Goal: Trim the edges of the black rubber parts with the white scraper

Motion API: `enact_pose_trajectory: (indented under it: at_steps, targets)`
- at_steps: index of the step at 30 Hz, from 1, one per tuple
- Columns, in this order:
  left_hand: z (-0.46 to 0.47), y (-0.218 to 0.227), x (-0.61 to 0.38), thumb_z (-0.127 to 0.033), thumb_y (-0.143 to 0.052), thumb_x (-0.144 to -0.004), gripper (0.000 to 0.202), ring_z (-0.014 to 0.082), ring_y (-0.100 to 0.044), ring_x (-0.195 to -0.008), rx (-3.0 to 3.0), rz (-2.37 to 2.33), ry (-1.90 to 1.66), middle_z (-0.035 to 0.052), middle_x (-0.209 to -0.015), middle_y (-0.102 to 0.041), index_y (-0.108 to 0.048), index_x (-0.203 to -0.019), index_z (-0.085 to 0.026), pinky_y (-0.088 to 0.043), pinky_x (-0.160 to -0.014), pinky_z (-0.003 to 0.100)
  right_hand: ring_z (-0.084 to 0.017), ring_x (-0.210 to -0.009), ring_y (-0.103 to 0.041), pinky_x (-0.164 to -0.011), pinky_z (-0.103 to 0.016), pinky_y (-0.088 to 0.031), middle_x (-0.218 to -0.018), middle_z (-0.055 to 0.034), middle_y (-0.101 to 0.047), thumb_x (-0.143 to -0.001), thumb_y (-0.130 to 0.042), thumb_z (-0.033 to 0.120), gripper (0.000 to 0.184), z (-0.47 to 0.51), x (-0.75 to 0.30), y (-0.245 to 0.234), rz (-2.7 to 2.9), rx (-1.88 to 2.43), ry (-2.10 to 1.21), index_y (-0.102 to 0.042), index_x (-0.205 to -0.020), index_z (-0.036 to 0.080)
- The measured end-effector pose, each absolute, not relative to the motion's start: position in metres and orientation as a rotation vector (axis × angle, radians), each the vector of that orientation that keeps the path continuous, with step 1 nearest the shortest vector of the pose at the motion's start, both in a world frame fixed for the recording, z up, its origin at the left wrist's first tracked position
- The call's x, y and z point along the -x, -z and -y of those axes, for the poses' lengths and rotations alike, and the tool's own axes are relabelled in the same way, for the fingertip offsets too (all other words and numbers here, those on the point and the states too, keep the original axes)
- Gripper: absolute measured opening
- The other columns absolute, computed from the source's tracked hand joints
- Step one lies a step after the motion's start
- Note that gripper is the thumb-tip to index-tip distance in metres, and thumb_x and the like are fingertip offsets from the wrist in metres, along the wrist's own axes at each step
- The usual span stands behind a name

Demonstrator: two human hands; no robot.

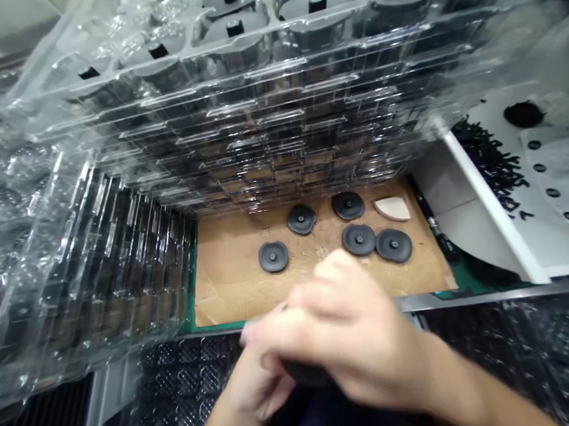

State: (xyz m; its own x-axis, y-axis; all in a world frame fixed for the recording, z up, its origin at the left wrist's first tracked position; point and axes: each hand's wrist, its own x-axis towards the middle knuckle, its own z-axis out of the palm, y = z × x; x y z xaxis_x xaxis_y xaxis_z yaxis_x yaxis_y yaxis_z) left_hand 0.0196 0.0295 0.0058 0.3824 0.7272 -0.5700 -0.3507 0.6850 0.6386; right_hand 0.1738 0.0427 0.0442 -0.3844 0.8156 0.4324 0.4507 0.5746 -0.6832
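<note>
My right hand [345,329] is closed, knuckles up, over my left hand [265,372] at the near edge of the bench. Both are smeared by motion. Between them shows part of a dark rounded piece [304,372]; most of it is hidden by my fingers. Beyond the hands lies a cardboard sheet [231,289]. On it are several black rounded discs with a small centre post, among them one disc [273,257] at the left and another disc [394,246] at the right. A pale wedge-shaped piece [392,209] rests near the back right.
Tall stacks of clear plastic trays [257,110] rise behind the cardboard, with another stack [134,251] at the left. To the right, a white-edged surface [543,238] holds a heap of small black parts [489,157]. A black pen-like tool [436,227] lies beside the cardboard.
</note>
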Motion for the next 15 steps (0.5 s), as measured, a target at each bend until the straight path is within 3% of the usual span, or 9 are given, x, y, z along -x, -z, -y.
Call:
enact_pose_trajectory:
  at_steps: [4,8,11,15]
  targets:
    - [-0.034,-0.006,-0.021,-0.030,-0.084,-0.057,0.051,0.0230,-0.070,-0.092,-0.225,-0.643,-0.628,0.0035,-0.105,-0.073,-0.070,-0.106,-0.024,-0.057,-0.075,0.026,-0.017,-0.089,-0.063,-0.075,-0.030,-0.049,-0.099,-0.0029,-0.070,-0.092,-0.048,0.026,0.023,-0.044,-0.200,-0.009,1.551,1.505,-0.722,-0.066,-0.107,0.023]
    - [-0.039,0.000,-0.021,-0.031,-0.082,-0.061,0.052,0.0256,-0.067,-0.102,-0.149,-0.531,-0.642,0.0064,-0.114,-0.070,-0.067,-0.110,-0.023,-0.058,-0.078,0.028,-0.019,-0.086,-0.066,-0.073,-0.030,-0.055,-0.096,-0.0049,-0.070,-0.090,-0.048,0.029,0.025,-0.027,-0.209,0.055,1.536,1.714,-0.843,-0.069,-0.103,0.023]
    - [-0.041,0.005,-0.023,-0.035,-0.081,-0.060,0.054,0.0266,-0.066,-0.105,-0.138,-0.527,-0.658,0.0082,-0.117,-0.069,-0.067,-0.111,-0.022,-0.058,-0.079,0.029,-0.020,-0.083,-0.063,-0.075,-0.037,-0.055,-0.109,-0.0123,-0.061,-0.091,-0.044,0.029,0.031,-0.008,-0.202,0.095,1.514,1.826,-0.696,-0.065,-0.113,0.020]
    - [-0.041,0.007,-0.023,-0.033,-0.080,-0.061,0.048,0.0257,-0.067,-0.102,-0.087,-0.563,-0.659,0.0072,-0.116,-0.069,-0.069,-0.106,-0.024,-0.058,-0.078,0.030,-0.025,-0.094,-0.060,-0.084,-0.047,-0.051,-0.123,-0.0169,-0.050,-0.091,-0.046,0.031,0.036,0.008,-0.192,0.117,1.504,1.895,-0.545,-0.059,-0.121,0.018]
